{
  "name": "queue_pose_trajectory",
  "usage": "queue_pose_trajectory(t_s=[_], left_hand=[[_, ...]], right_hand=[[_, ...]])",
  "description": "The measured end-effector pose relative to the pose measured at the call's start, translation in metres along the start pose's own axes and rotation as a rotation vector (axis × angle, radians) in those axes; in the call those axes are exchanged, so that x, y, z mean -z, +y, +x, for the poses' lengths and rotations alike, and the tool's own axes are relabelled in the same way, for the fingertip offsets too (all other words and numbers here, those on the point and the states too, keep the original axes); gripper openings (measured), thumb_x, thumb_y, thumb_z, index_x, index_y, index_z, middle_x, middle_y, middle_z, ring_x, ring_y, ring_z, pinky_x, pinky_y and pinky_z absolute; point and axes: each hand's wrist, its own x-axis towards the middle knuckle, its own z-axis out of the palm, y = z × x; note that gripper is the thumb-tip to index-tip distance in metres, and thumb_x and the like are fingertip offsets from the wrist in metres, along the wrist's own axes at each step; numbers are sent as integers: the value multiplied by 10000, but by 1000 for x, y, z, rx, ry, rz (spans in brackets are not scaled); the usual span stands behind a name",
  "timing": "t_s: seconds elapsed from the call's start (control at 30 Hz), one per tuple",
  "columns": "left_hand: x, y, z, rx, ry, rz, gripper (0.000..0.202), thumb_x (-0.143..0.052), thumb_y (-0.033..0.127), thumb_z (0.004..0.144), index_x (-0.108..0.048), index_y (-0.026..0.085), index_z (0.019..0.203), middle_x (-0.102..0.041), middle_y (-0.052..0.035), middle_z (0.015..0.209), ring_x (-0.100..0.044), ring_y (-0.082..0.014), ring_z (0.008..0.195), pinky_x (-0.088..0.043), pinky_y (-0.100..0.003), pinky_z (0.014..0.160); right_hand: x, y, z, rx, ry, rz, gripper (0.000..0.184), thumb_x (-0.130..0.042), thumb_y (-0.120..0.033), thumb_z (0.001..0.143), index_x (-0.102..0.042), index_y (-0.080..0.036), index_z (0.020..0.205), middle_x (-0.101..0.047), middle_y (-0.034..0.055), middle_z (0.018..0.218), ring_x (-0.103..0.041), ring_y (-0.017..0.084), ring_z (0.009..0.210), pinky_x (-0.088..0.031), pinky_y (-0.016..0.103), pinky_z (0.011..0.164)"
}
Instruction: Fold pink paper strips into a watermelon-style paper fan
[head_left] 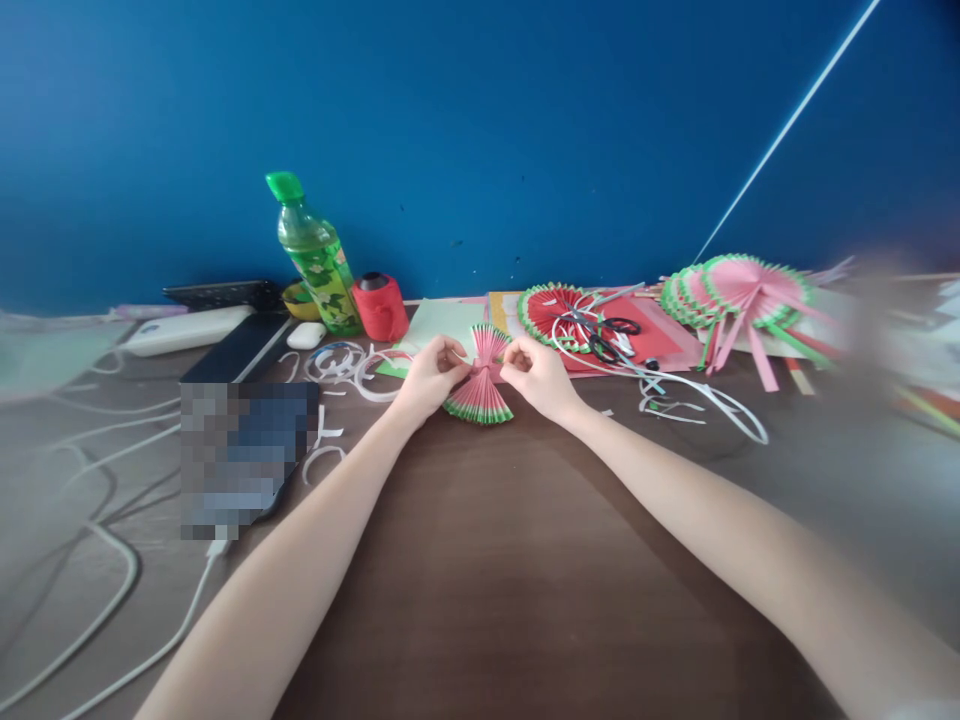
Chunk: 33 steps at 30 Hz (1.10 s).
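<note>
A pleated paper fan (480,402), pink with green and white edges, is pinched in at its middle and spreads out at both ends like a bow tie. On its left side, my left hand (433,378) is closed, thumb and fingertips pressed together close to the narrow waist. Opposite it, my right hand (541,376) pinches in the same way. Something thin seems to run across the waist between my fingertips, but it is too small to name. The fan's lower half fans out just above the brown table (480,560).
Behind my right hand lie black-handled scissors (600,330) on a red pleated paper round (551,308). Pink and green fans (757,285) stand farther right. A green bottle (319,260), red cylinder (380,307), blurred phone (262,450), white cables (124,550) and paper strips (326,425) occupy the left.
</note>
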Motion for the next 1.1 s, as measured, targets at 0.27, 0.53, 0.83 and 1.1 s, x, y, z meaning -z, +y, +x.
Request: queue_pose_trajectory(t_s=[0.27, 0.53, 0.83, 1.1], left_hand=[[0, 0, -1, 43, 63, -21, 149, -580, 96, 675, -495, 180, 764, -531, 54, 590, -610, -137, 659, -429, -255, 657], [1, 3, -1, 102, 60, -182, 120, -548, 94, 660, -523, 177, 744, -513, 54, 593, -615, -124, 714, -425, -240, 697], [12, 4, 0, 205, -114, -327, 143, -662, 179, 621, -570, 145, 725, -645, -11, 720, -597, -84, 640, -434, -206, 642], [17, 7, 0, 238, -164, -322, 118, -637, 128, 653, -557, 155, 736, -598, -1, 655, -633, -117, 709, -459, -208, 628]], right_hand=[[0, 3, -1, -23, -122, 181, 107, -533, -147, 666, -442, -199, 646, -587, -7, 720, -528, 106, 494, -415, 268, 487], [-2, 7, 1, -64, -174, 366, 96, -574, -161, 704, -490, -190, 670, -600, -3, 629, -627, 152, 597, -516, 315, 588], [-5, 8, 2, -27, -188, 171, 88, -596, -212, 705, -522, -187, 745, -583, -10, 652, -543, 112, 522, -449, 260, 505], [-6, 4, -2, 82, -225, -56, 24, -543, -167, 714, -565, -167, 723, -582, -2, 632, -503, 113, 558, -409, 255, 556]])
